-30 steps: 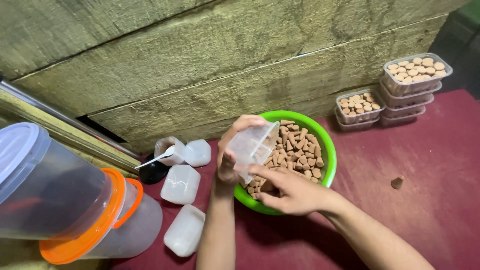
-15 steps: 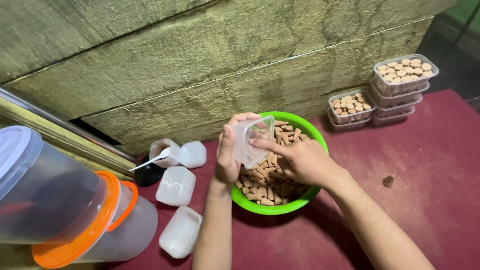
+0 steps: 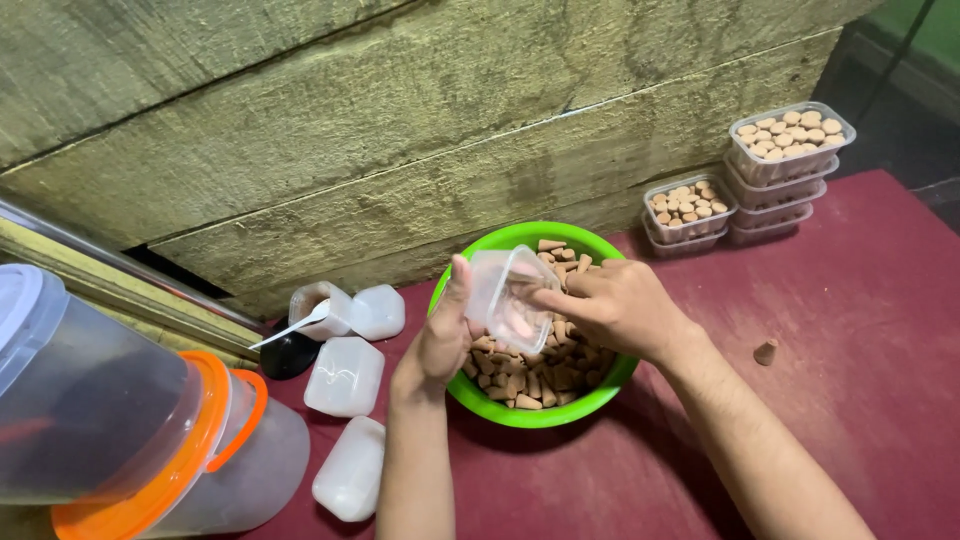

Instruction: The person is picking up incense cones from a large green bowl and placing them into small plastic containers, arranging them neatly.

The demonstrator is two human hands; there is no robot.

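Change: since half a second ago the right hand [image 3: 615,305] has slid further over the green bowl [image 3: 600,380], its fingers now at the mouth of the clear container [image 3: 508,297]; the left hand [image 3: 447,335] has stayed on that container.
Left hand: over the bowl's left rim, thumb up, fingers wrapped behind the small clear plastic container and holding it tilted on its side.
Right hand: over the middle of the bowl, fingers bunched narrow at the container's open edge; whether they pinch a piece I cannot tell.
Container: above the bowl, between both hands, see-through.
Bowl: on the dark red surface [image 3: 860,310], filled with brown cone-shaped pieces [image 3: 530,380].
Loose cone [image 3: 766,351]: alone on the surface, right of the bowl, well apart from it.
Filled tubs [image 3: 790,140]: stacked clear tubs of the same pieces, behind and right of the bowl, against the stone wall [image 3: 400,120].
Empty tubs [image 3: 344,375]: several clear ones lying left of the bowl, one with a white spoon [image 3: 290,328].
Large jars [image 3: 150,450]: far left of the bowl, clear with an orange rim.
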